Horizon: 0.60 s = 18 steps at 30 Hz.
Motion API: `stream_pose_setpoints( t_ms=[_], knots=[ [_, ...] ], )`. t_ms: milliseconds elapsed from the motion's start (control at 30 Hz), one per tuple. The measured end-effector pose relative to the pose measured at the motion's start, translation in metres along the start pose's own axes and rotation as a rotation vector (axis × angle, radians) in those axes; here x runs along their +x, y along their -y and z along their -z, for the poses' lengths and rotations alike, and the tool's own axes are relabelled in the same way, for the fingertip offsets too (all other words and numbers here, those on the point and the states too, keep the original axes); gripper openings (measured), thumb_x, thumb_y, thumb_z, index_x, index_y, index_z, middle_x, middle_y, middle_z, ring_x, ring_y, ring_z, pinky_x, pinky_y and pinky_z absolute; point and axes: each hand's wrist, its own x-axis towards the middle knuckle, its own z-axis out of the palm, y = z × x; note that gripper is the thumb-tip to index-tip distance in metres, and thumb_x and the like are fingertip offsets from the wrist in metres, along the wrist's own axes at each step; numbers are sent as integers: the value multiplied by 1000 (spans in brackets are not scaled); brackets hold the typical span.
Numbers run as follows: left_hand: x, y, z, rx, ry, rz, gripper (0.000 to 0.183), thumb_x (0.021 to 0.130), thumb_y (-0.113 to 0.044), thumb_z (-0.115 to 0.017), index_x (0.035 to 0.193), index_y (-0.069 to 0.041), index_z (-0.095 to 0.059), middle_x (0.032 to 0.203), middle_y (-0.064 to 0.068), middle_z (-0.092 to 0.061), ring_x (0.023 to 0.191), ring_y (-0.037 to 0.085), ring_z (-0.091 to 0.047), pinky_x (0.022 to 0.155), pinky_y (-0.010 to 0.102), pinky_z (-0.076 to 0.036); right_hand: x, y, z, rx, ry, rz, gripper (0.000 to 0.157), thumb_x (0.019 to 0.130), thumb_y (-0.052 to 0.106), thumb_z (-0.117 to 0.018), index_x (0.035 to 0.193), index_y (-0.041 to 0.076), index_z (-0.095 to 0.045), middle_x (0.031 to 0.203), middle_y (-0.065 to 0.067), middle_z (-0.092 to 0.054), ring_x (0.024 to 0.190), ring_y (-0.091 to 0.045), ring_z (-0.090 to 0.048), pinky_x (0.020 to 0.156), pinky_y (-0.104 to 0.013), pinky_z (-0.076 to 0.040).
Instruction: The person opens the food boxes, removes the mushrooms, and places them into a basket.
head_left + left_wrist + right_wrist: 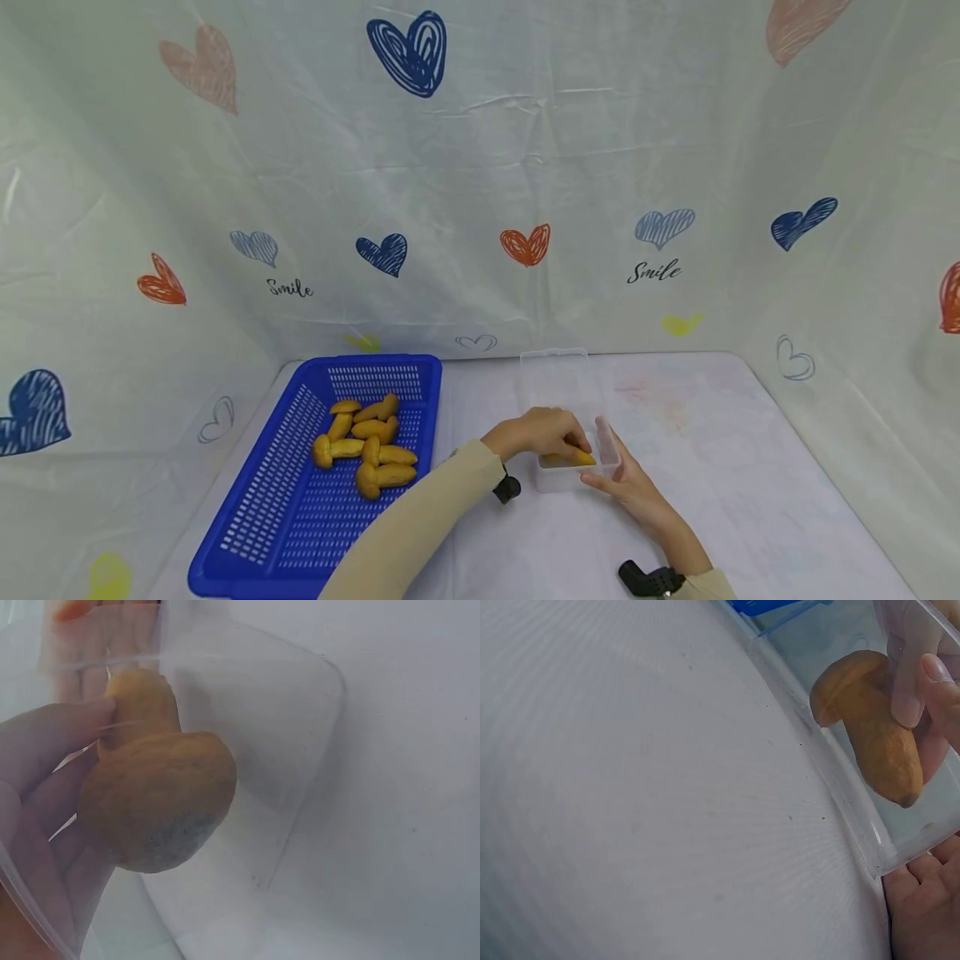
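Inside a clear plastic box, a yellow-brown mushroom is pinched by my left hand, whose fingers reach down past the rim. The left wrist view shows this mushroom close up, its rounded cap toward the camera, with clear plastic partly in front. In the right wrist view the mushroom appears through the box wall, cap and stem both visible. My right hand grips the box at its right side, thumb at the near edge and fingers along the right wall.
A blue perforated basket stands on the left of the white-covered table, holding several similar mushrooms. The box's clear lid stands raised behind it. A white curtain printed with hearts encloses the back and sides.
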Motion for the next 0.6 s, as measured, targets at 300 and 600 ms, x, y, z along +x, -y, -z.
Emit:
stream_pose_setpoints(
  t_ms=[300,600],
  knots=[
    [-5,2,12,-375,-33,-93,26,96,-5,-66,121,0,-71,110,6,-73,87,-1,-61,78,14,-51,2,-1,0,-9,-4,20,96,94,12,-70,162,16,-2,165,-17,8,148,-44,8,112,-69,-11],
    [-11,1,23,-525,-81,-112,28,97,-6,-64,124,1,-69,119,12,-70,91,2,-62,76,21,-56,2,2,-1,-17,-25,-14,97,94,13,-70,162,15,-1,166,-13,5,149,-38,8,113,-68,-1]
  ],
)
